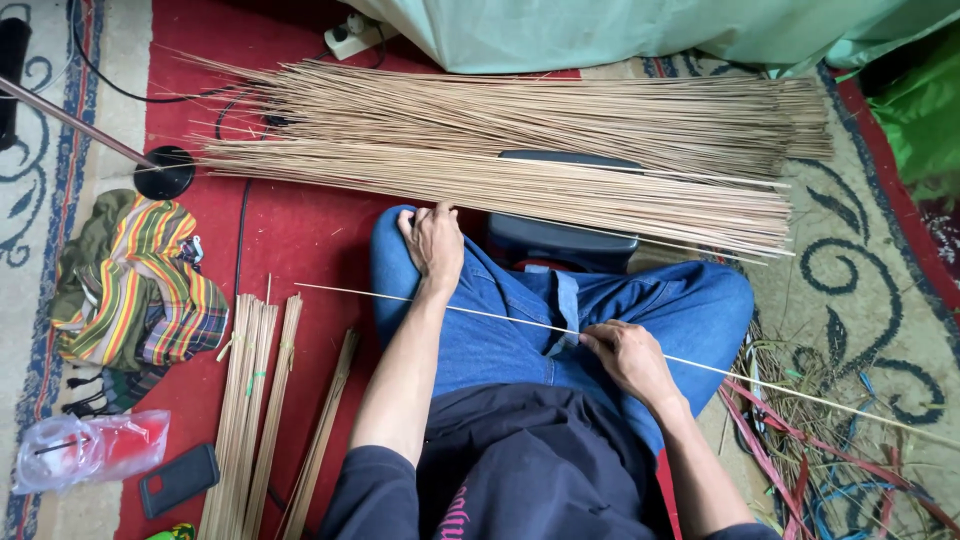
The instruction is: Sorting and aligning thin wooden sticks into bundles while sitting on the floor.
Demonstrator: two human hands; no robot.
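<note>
A single thin stick [500,317] is stretched slantwise across the lap, over the blue jeans [500,330]. It is pinched near its middle by the fingers of the right hand [625,355], which is closed on it. The left hand [432,240] is laid flat and loose on the left knee, holding nothing, just above the stick's far end. Beyond the knees a large heap of sticks [520,150] is spread on the red carpet [300,230]. Tied bundles [250,400] are laid at the left, beside a striped cloth [150,290].
</note>
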